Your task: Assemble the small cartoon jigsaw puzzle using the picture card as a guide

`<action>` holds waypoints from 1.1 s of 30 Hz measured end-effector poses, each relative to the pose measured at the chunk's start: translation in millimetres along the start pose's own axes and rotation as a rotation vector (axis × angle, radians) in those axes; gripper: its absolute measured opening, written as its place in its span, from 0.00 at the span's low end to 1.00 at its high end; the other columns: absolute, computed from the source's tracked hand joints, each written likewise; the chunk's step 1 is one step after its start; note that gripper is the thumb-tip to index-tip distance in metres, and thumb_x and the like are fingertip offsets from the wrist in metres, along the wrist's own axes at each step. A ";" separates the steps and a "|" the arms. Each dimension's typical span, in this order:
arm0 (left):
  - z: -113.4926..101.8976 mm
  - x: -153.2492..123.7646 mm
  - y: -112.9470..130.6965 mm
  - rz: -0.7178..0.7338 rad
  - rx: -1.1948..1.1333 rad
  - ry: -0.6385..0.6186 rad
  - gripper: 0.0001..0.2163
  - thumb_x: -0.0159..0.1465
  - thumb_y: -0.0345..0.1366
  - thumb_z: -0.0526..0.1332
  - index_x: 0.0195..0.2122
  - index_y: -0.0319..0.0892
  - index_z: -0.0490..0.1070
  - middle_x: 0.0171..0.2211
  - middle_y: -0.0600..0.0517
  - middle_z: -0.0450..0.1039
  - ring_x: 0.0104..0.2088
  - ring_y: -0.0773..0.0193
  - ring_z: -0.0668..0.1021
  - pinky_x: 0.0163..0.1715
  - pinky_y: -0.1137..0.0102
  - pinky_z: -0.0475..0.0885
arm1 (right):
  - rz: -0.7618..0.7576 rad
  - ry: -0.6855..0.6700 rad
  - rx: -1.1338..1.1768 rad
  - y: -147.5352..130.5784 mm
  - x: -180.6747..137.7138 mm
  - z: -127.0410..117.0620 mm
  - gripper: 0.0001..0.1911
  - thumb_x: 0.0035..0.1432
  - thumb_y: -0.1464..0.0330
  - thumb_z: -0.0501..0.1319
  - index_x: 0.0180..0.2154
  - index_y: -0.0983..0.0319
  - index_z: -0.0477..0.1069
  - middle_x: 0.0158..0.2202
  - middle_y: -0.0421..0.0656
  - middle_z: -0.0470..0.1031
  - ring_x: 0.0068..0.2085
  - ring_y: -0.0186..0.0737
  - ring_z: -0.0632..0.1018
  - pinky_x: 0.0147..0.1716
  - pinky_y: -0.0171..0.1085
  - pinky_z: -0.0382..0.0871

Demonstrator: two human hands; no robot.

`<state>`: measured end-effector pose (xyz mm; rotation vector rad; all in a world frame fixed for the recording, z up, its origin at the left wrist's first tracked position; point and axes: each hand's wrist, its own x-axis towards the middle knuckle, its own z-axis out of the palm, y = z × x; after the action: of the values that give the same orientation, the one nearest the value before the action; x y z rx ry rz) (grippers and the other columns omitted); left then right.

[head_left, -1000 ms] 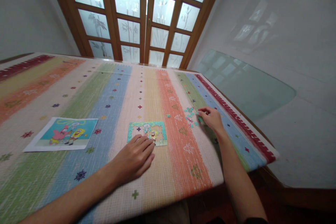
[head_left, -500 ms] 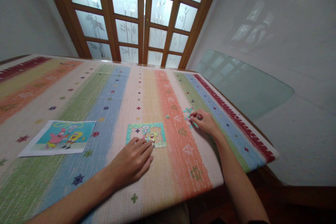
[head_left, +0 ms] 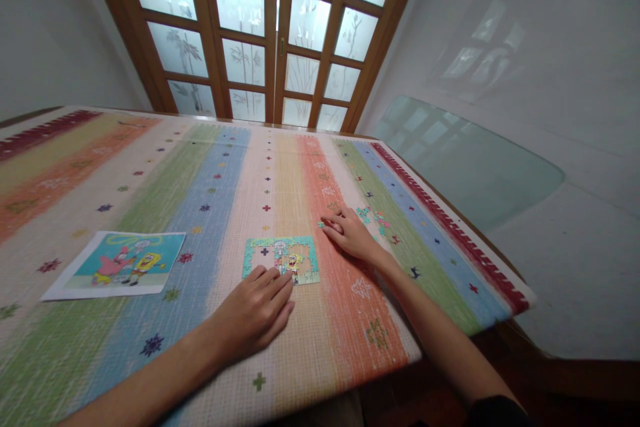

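Note:
A partly assembled jigsaw puzzle lies flat on the tablecloth, its border joined and the tablecloth showing through gaps inside. My left hand rests palm down at its near left edge, fingers stretched out and covering part of the lower border. To the right of the puzzle, my right hand is low over the cloth, thumb and forefinger closing at a small teal puzzle piece. The fingertips partly hide that piece. Beyond this hand lies a group of loose puzzle pieces.
On the left lies a printed reference picture of the cartoon scene. A striped tablecloth covers the table. Wooden glazed doors stand past the far edge, and a pale wall is on the right.
My right hand has moved left from the loose pieces to the single piece beside the puzzle. My left hand stays on the puzzle's near edge.

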<state>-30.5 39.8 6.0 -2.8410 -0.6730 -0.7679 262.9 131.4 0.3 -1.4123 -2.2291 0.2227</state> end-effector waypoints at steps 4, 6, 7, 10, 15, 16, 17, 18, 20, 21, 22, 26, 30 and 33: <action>0.4 -0.6 -0.4 -0.005 -0.008 0.001 0.12 0.73 0.32 0.53 0.50 0.36 0.73 0.47 0.41 0.79 0.43 0.52 0.77 0.44 0.55 0.72 | 0.003 -0.046 0.031 1.6 11.4 -0.5 0.08 0.64 0.73 0.62 0.43 0.62 0.79 0.39 0.45 0.70 0.44 0.44 0.72 0.48 0.42 0.65; 0.1 -1.1 -0.5 -0.004 -0.012 0.003 0.12 0.73 0.32 0.53 0.50 0.36 0.73 0.48 0.41 0.79 0.43 0.51 0.77 0.44 0.55 0.72 | 0.015 -0.095 0.052 2.6 17.3 -3.7 0.06 0.62 0.75 0.63 0.40 0.63 0.78 0.38 0.44 0.70 0.42 0.42 0.72 0.46 0.41 0.65; -0.1 -1.1 -0.4 -0.003 -0.015 0.003 0.12 0.73 0.32 0.53 0.50 0.35 0.73 0.48 0.41 0.79 0.43 0.51 0.77 0.44 0.55 0.72 | 0.021 -0.120 0.062 3.0 20.0 -5.5 0.05 0.61 0.75 0.63 0.38 0.63 0.77 0.37 0.43 0.70 0.41 0.41 0.71 0.45 0.40 0.65; -0.6 -0.7 -0.1 -0.006 -0.023 0.013 0.11 0.73 0.32 0.53 0.49 0.35 0.73 0.47 0.41 0.79 0.42 0.51 0.77 0.43 0.55 0.72 | 0.013 -0.173 0.093 3.3 25.5 -10.0 0.06 0.60 0.76 0.64 0.40 0.63 0.77 0.37 0.43 0.71 0.40 0.41 0.72 0.44 0.40 0.65; -0.7 0.1 0.4 -0.018 -0.033 -0.002 0.11 0.73 0.32 0.54 0.50 0.36 0.74 0.47 0.41 0.79 0.42 0.51 0.77 0.43 0.55 0.73 | -0.015 -0.201 0.114 2.3 25.3 -13.2 0.07 0.61 0.75 0.62 0.41 0.62 0.76 0.39 0.45 0.72 0.42 0.42 0.73 0.44 0.41 0.67; -0.7 -0.1 0.3 -0.017 -0.034 -0.001 0.11 0.73 0.32 0.54 0.50 0.35 0.74 0.47 0.40 0.79 0.42 0.51 0.77 0.43 0.55 0.73 | -0.008 -0.200 0.120 1.9 24.7 -14.0 0.05 0.61 0.74 0.62 0.39 0.62 0.76 0.38 0.44 0.71 0.40 0.41 0.72 0.43 0.40 0.67; -0.7 -0.4 0.3 -0.014 -0.033 0.001 0.12 0.73 0.32 0.54 0.50 0.35 0.74 0.47 0.40 0.79 0.43 0.51 0.77 0.43 0.54 0.73 | 0.003 -0.197 0.130 1.4 23.9 -15.1 0.03 0.61 0.73 0.63 0.37 0.62 0.74 0.37 0.43 0.71 0.39 0.40 0.72 0.42 0.40 0.67; -0.7 -0.7 0.2 -0.011 -0.031 0.006 0.12 0.73 0.32 0.53 0.50 0.34 0.74 0.47 0.40 0.79 0.43 0.50 0.77 0.43 0.54 0.74 | 0.019 -0.193 0.147 0.6 23.2 -16.4 0.01 0.60 0.72 0.64 0.36 0.62 0.73 0.36 0.42 0.71 0.37 0.39 0.72 0.40 0.39 0.67; -0.7 -1.2 0.0 -0.004 -0.026 0.010 0.13 0.73 0.32 0.52 0.50 0.33 0.74 0.48 0.39 0.79 0.44 0.50 0.77 0.44 0.54 0.74 | 0.071 -0.189 0.205 -2.3 21.3 -19.3 0.04 0.58 0.70 0.65 0.34 0.61 0.70 0.33 0.40 0.71 0.34 0.38 0.71 0.37 0.38 0.67; -0.6 -1.3 -0.1 -0.001 -0.026 0.011 0.13 0.74 0.32 0.52 0.50 0.33 0.74 0.47 0.39 0.79 0.44 0.50 0.77 0.44 0.53 0.74 | 0.104 -0.191 0.246 -4.8 20.1 -20.5 0.05 0.58 0.70 0.65 0.33 0.60 0.69 0.32 0.39 0.71 0.33 0.37 0.71 0.35 0.37 0.66; -0.6 -1.4 -0.1 0.001 -0.027 0.013 0.13 0.74 0.32 0.52 0.50 0.32 0.74 0.47 0.39 0.79 0.44 0.50 0.77 0.45 0.53 0.75 | 0.140 -0.197 0.299 -8.1 18.7 -21.2 0.06 0.58 0.69 0.65 0.32 0.60 0.68 0.30 0.39 0.71 0.31 0.37 0.71 0.33 0.36 0.66; -0.1 -0.5 0.0 0.003 -0.032 0.003 0.13 0.74 0.32 0.52 0.48 0.32 0.74 0.46 0.39 0.79 0.42 0.50 0.78 0.43 0.54 0.75 | 0.241 -0.240 0.603 -31.5 12.9 -15.0 0.05 0.60 0.67 0.63 0.35 0.59 0.68 0.26 0.37 0.73 0.26 0.35 0.73 0.28 0.35 0.66; -1.1 1.8 0.4 -0.005 -0.038 -0.014 0.12 0.73 0.32 0.53 0.49 0.34 0.74 0.46 0.40 0.79 0.42 0.50 0.78 0.41 0.54 0.75 | 0.150 -0.241 0.702 -63.6 8.6 1.2 0.06 0.58 0.66 0.66 0.35 0.61 0.72 0.29 0.40 0.76 0.29 0.35 0.74 0.31 0.36 0.68; -3.1 3.4 0.7 -0.006 -0.030 -0.018 0.12 0.73 0.32 0.53 0.48 0.34 0.74 0.45 0.39 0.79 0.40 0.51 0.78 0.41 0.54 0.74 | 0.121 -0.271 0.681 -82.8 5.9 9.9 0.05 0.59 0.66 0.67 0.34 0.61 0.76 0.28 0.39 0.77 0.29 0.35 0.73 0.31 0.35 0.67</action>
<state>-29.0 39.7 10.3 -2.8778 -0.6779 -0.7615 189.6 100.3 25.6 -1.1711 -1.9648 1.1505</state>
